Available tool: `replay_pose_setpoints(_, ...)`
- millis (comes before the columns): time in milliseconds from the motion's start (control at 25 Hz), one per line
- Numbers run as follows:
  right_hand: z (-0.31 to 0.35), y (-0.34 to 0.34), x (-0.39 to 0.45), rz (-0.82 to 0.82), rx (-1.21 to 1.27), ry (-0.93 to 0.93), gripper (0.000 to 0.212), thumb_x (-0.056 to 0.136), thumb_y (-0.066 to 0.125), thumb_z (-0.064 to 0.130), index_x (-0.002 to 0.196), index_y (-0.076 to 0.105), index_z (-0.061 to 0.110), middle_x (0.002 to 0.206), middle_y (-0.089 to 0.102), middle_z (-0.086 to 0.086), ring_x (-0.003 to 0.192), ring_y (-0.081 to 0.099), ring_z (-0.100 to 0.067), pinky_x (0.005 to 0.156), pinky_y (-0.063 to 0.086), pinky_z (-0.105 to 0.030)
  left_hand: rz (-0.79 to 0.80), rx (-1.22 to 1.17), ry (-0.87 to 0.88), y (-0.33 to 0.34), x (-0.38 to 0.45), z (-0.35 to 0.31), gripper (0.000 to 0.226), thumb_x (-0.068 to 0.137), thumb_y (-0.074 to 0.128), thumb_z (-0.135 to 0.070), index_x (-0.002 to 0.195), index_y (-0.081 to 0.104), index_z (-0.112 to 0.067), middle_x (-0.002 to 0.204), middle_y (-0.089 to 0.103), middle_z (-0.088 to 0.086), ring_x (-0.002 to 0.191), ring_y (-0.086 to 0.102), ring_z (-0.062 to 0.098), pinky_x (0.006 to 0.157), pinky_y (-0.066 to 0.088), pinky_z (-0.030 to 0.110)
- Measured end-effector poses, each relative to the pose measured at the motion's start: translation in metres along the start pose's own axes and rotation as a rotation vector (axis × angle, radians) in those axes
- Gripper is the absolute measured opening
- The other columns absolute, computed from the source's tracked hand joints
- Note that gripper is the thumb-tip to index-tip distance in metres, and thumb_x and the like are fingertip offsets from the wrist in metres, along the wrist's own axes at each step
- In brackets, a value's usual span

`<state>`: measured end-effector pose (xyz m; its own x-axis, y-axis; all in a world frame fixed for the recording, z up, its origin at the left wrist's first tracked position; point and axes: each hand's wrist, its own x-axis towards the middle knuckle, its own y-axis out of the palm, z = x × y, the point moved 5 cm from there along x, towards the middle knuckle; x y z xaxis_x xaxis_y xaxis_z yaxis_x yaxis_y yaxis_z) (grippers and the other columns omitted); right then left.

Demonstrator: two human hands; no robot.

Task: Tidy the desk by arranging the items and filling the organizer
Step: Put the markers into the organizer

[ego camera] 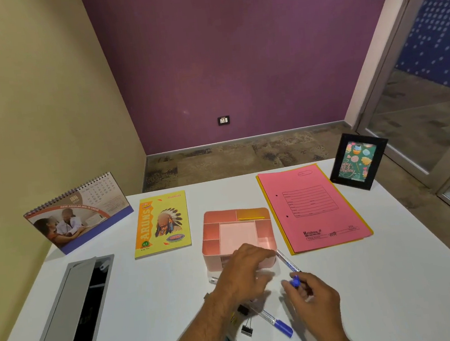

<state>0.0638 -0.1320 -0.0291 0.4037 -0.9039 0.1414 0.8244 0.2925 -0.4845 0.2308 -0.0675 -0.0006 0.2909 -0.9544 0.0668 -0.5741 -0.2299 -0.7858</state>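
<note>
Pens are being gathered just in front of the pink organizer (pixel 238 233). Right hand (pixel 317 303) is pinching a clear blue-capped pen (pixel 289 264); left hand (pixel 246 271) is hovering loosely curled, whether gripping anything I cannot tell. Best dropping the slim, smooth barrel upright into a rigid plastic side compartment, then collecting the metal binder clips (pixel 247 329)
</note>
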Motion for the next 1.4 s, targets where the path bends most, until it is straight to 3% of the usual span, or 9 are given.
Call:
replay_pose_setpoints(280, 0.059, -0.001, 0.021, 0.040, 0.242, -0.089, 0.028, 0.074, 0.084, 0.010, 0.097, 0.075, 0.024, 0.075, 0.070, 0.022, 0.074, 0.064, 0.000, 0.062, 0.047, -0.005, -0.155, -0.089, 0.055, -0.008, -0.001, -0.017, 0.028, 0.084, 0.069, -0.037, 0.110, 0.070, -0.026, 0.103, 0.071, -0.011, 0.089, 0.063, 0.003, 0.081, 0.056, 0.026)
replay_pose_setpoints(440, 0.033, -0.005, 0.012, 0.106, 0.190, -0.034, 0.033, 0.078, 0.081, 0.021, 0.095, 0.066, 0.046, 0.072, 0.066, 0.013, 0.065, 0.060, -0.010, 0.059, 0.050, -0.014, -0.340, -0.216, -0.084, -0.031, 0.010, -0.014, 0.019, 0.080, 0.075, -0.026, 0.098, 0.070, -0.021, 0.088, 0.068, -0.014, 0.079, 0.063, -0.002, 0.075, 0.054, 0.015)
replay_pose_setpoints(560, -0.010, 0.004, -0.009, 0.317, -0.191, -0.057, 0.013, 0.073, 0.073, 0.050, 0.081, 0.062, 0.049, 0.078, 0.063, 0.018, 0.074, 0.062, -0.004, 0.070, 0.055, -0.023, -0.436, -0.248, -0.260, -0.041, 0.023, -0.010, 0.016, 0.082, 0.075, -0.027, 0.096, 0.067, -0.023, 0.087, 0.067, -0.015, 0.081, 0.064, 0.000, 0.074, 0.052, 0.015)
replay_pose_setpoints(760, -0.052, 0.026, -0.032, 0.943, -0.845, -0.038, 0.045, 0.092, 0.048, 0.054, 0.125, 0.054, 0.023, 0.097, 0.048, 0.005, 0.119, 0.051, -0.021, 0.086, 0.037, -0.033, -0.272, -0.081, -0.437, -0.023, 0.037, -0.001, 0.033, 0.088, 0.067, -0.039, 0.118, 0.065, -0.025, 0.114, 0.070, -0.007, 0.100, 0.065, 0.014, 0.086, 0.051, 0.026)
replay_pose_setpoints(880, -0.053, 0.029, -0.036, 0.887, -0.900, -0.063, 0.036, 0.094, 0.040, 0.042, 0.114, 0.058, 0.017, 0.093, 0.042, -0.005, 0.116, 0.051, -0.024, 0.078, 0.034, -0.032, -0.176, 0.015, -0.482, -0.013, 0.037, 0.005, 0.040, 0.092, 0.060, -0.046, 0.127, 0.062, -0.025, 0.124, 0.066, -0.004, 0.109, 0.059, 0.018, 0.091, 0.049, 0.033)
replay_pose_setpoints(1000, -0.053, 0.030, -0.036, 0.899, -0.893, -0.039, 0.035, 0.089, 0.043, 0.059, 0.099, 0.048, 0.026, 0.096, 0.042, -0.001, 0.101, 0.048, -0.019, 0.081, 0.036, -0.032, -0.159, 0.051, -0.501, -0.010, 0.034, 0.012, 0.042, 0.093, 0.056, -0.045, 0.127, 0.063, -0.020, 0.127, 0.065, -0.002, 0.114, 0.052, 0.019, 0.092, 0.046, 0.036)
replay_pose_setpoints(1160, -0.058, 0.045, -0.037, 0.895, -0.944, -0.026, 0.059, 0.086, 0.045, 0.070, 0.121, 0.055, 0.025, 0.125, 0.052, -0.002, 0.117, 0.050, -0.019, 0.097, 0.041, -0.035, -0.120, 0.072, -0.492, -0.010, 0.031, 0.018, 0.036, 0.093, 0.055, -0.042, 0.122, 0.067, -0.024, 0.127, 0.064, -0.005, 0.115, 0.050, 0.017, 0.096, 0.045, 0.039)
replay_pose_setpoints(1320, -0.050, 0.039, -0.039, 0.742, -0.744, 0.047, 0.040, 0.091, 0.050, 0.055, 0.119, 0.060, 0.029, 0.122, 0.054, 0.002, 0.116, 0.052, -0.015, 0.099, 0.041, -0.029, -0.145, 0.042, -0.463, -0.015, 0.027, 0.017, 0.031, 0.094, 0.056, -0.035, 0.121, 0.066, -0.024, 0.130, 0.062, -0.006, 0.118, 0.048, 0.015, 0.098, 0.042, 0.035)
replay_pose_setpoints(1400, -0.040, 0.031, -0.036, 0.581, -0.562, 0.128, 0.019, 0.084, 0.060, 0.050, 0.099, 0.060, 0.039, 0.100, 0.060, 0.011, 0.100, 0.059, -0.007, 0.091, 0.046, -0.019, -0.157, 0.038, -0.398, -0.018, 0.022, 0.013, 0.029, 0.095, 0.055, -0.027, 0.122, 0.065, -0.025, 0.131, 0.060, -0.007, 0.119, 0.047, 0.013, 0.100, 0.040, 0.032)
